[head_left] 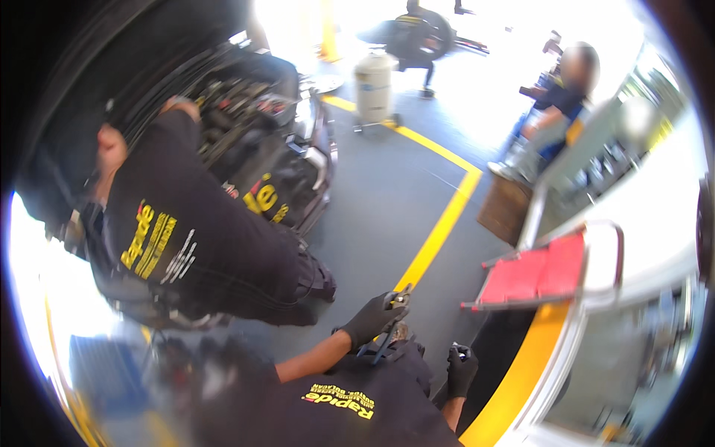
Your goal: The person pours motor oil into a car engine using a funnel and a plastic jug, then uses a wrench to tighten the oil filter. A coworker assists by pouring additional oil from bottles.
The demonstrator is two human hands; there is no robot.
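My left hand (370, 322), in a black glove, is closed around a pair of pliers (401, 299). The pliers' jaws point away from me, and their dark bluish handles hang below the palm in front of my dark trousers. My right hand (462, 370), also black-gloved, is lower and to the right. Its fingers are bent around a small pale thing (456, 345), too small and blurred to name. The two hands are apart, both in front of my body.
At left a co-worker (186, 223) in dark clothes leans over a car's open engine bay (246, 112). Red seats (532, 272) stand at right, near a brown box (506, 208) and a seated person (558, 104). A pale tank (375, 88) stands beyond the yellow floor line (439, 238).
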